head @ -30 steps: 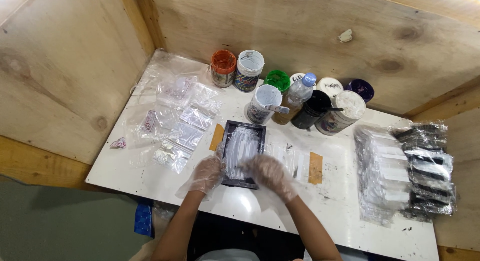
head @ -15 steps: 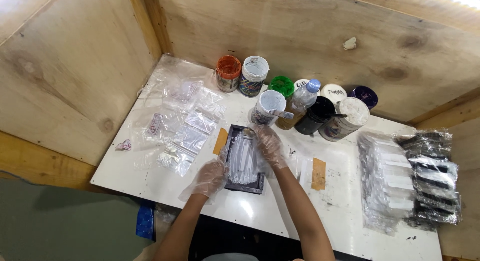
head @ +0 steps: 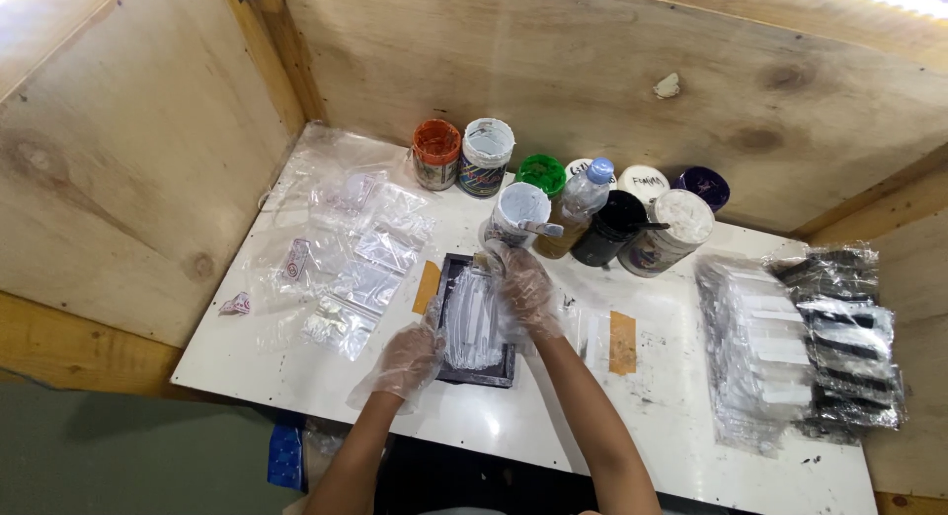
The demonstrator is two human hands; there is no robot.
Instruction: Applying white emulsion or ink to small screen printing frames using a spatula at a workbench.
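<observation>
A small dark frame (head: 476, 322), smeared with white paint, lies flat on the white desk (head: 296, 377) just in front of the person, between two strips of tan tape. The left hand (head: 410, 357), in a thin clear glove, rests on the frame's near left corner with the fingers bent over the edge, pressing it down rather than lifting it. The right hand (head: 521, 283), also gloved, reaches to the frame's far right corner, close beside a white paint tub (head: 520, 214) with a stick across its top; its grip looks loosely curled, and whether it pinches anything cannot be told.

The frame looks stiff, flat and light, so it should lift easily by its bare outer edges. The wet white coat in the middle is likely slippery and would smear, and the plastic gloves add little friction, so a hold on opposite corners seems safest.

Behind stand more paint tubs and a clear bottle (head: 578, 204). Small clear bags (head: 360, 263) lie to the left, wrapped stacks (head: 790, 347) to the right.
</observation>
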